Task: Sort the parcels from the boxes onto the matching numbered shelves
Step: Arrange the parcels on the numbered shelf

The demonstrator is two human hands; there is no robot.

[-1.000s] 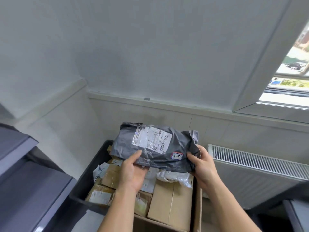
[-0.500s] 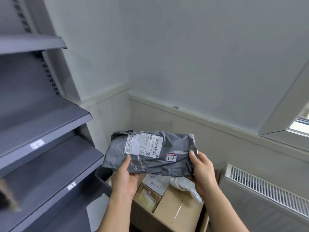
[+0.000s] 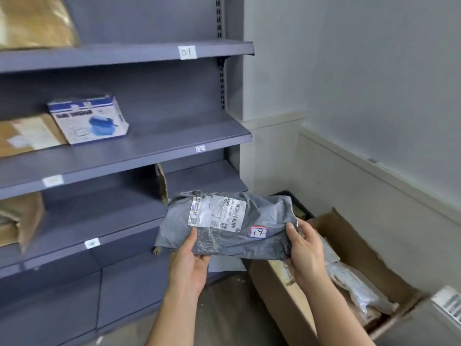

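A grey plastic mailer parcel (image 3: 262,218) with a white shipping label and a small red-edged sticker reading 14 is held in front of me. My left hand (image 3: 190,260) grips its lower left edge, thumb on top. My right hand (image 3: 303,245) grips its right end. Behind it stands a grey shelf unit (image 3: 149,151) with small white number tags on the shelf fronts. An open cardboard box (image 3: 354,248) with more parcels sits on the floor at the lower right, below my right forearm.
A blue and white carton (image 3: 87,119) and brown cardboard parcels (image 3: 25,136) lie on the left of the shelves. A torn cardboard piece (image 3: 161,182) stands as a divider on a lower shelf. White walls close in the corner on the right.
My view has swung left from the box and wall to the shelves. Both hands have kept hold of the grey parcel and carried it toward the shelf unit.
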